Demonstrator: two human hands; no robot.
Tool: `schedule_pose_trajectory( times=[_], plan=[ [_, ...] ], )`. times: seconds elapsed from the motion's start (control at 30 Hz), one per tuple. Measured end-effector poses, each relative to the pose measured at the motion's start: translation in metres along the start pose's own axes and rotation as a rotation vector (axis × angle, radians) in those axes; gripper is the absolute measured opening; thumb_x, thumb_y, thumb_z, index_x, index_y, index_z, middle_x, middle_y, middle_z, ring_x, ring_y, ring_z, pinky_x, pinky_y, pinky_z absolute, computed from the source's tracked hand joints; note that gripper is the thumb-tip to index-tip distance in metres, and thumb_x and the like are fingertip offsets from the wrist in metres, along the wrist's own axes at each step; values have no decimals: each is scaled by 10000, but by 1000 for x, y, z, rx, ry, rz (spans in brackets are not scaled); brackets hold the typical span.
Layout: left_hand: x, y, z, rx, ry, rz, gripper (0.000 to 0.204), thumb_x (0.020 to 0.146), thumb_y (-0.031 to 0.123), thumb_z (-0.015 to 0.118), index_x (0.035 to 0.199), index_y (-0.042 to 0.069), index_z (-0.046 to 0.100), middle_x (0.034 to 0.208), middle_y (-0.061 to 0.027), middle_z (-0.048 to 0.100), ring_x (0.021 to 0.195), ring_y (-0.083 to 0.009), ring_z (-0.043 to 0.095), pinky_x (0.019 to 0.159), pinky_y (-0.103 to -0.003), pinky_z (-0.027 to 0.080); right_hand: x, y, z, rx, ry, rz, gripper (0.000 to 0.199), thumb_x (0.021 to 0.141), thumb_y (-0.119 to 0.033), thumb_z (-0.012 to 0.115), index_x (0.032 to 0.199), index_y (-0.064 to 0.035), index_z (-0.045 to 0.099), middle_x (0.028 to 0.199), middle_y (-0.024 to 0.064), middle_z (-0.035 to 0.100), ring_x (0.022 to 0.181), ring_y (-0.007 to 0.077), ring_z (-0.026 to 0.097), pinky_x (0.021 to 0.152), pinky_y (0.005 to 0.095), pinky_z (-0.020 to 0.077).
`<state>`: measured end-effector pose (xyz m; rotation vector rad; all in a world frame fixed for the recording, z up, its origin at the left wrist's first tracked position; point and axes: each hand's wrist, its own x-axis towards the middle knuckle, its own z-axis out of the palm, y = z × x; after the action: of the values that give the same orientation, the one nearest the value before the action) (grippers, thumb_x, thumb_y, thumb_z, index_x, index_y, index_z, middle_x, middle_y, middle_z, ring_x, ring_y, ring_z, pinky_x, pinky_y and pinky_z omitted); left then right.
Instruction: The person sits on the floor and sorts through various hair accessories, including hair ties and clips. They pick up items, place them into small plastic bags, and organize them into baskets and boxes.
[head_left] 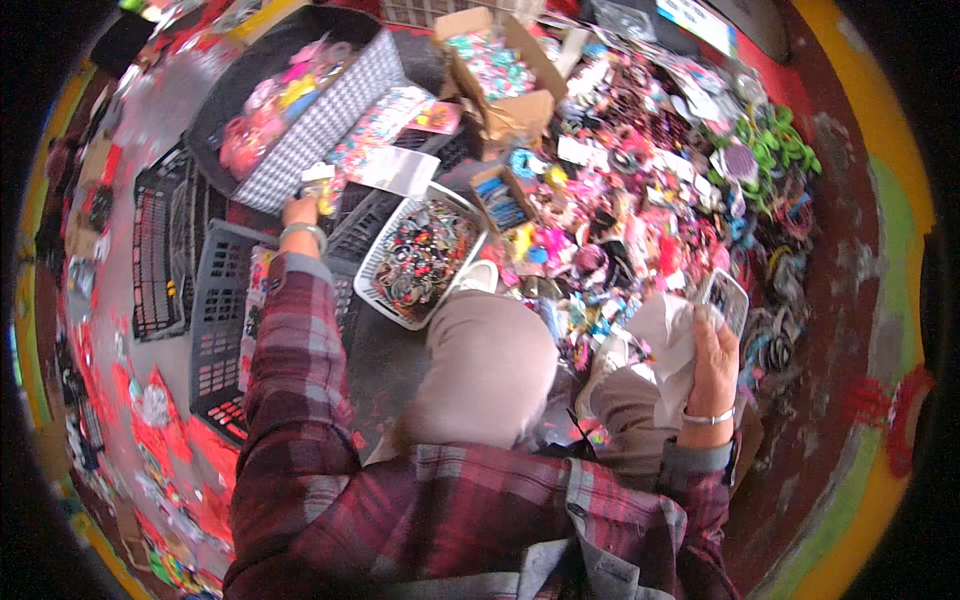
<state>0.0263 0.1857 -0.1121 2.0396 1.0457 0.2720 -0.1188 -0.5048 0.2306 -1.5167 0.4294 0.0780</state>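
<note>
L hand (pixel 298 212) pinches a small pkt (pixel 319 184), contents too small to ID; R hand (pixel 715 350) has its palm side & finger grip partly hidden, & can't tell if the pale stuff (pixel 668 340) beside it is bag or sheet. L knee (pixel 490 360) hides pt of L shoe (pixel 478 276), & indiv. bits in white basket (pixel 371 290) & mixed heap (pixel 610 235) are too tiny to sort out. Pale crate (pixel 440 12) cut off by top edge, plaid shirt (pixel 480 490) by bottom edge, & red scraps (pixel 200 440) far L are blurred.
</note>
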Motion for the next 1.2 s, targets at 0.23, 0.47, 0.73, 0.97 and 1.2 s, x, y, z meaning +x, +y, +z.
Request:
schedule_pose_trajectory(
  times=[0.23, 0.47, 0.73, 0.97, 1.2],
  plan=[
    [-130, 133, 18, -220, 103, 222, 319, 800, 145, 497, 1039, -50, 578, 1000, -206, 606, 928, -282, 580, 817, -331, 434, -28, -18, -55, 642, 178, -154, 355, 873, -267, 512, 1105, 1, 511, 1036, 138, 577, 920, 215, 581, 727, 327, 513],
    [-247, 295, -2, -409, -434, 471, 235, 876, 129, 492, 1050, 5, 592, 992, -54, 606, 883, -109, 547, 737, -223, 429, -36, -21, -80, 364, 117, -214, 192, 862, -189, 527, 963, -34, 579, 856, 39, 608, 701, 122, 569, 623, 240, 467],
    [-358, 395, 23, -276, -975, 803, 230, 858, 120, 502, 1025, -6, 597, 902, -17, 619, 785, -70, 539, 708, -214, 434, -103, -16, -194, 542, 224, -209, 402, 928, -238, 372, 1192, 54, 448, 1143, 156, 531, 1059, 232, 509, 936, 346, 376],
    [-437, 401, 11, -123, -1145, 1043, 239, 888, 122, 475, 1060, -9, 578, 995, -64, 619, 916, -111, 562, 782, -227, 430, -263, 45, -362, 669, 693, -353, 363, 925, -278, 392, 1149, -11, 494, 1162, 117, 541, 1058, 263, 512, 935, 412, 384],
    [-457, 388, 1, -49, -1236, 857, 241, 889, 138, 481, 1083, 28, 572, 1013, -51, 618, 939, -108, 572, 752, -219, 428, -344, 147, -418, 484, 1087, -332, 358, 909, -220, 438, 1176, 13, 488, 1174, 95, 519, 1056, 218, 501, 929, 342, 379]
  ],
)
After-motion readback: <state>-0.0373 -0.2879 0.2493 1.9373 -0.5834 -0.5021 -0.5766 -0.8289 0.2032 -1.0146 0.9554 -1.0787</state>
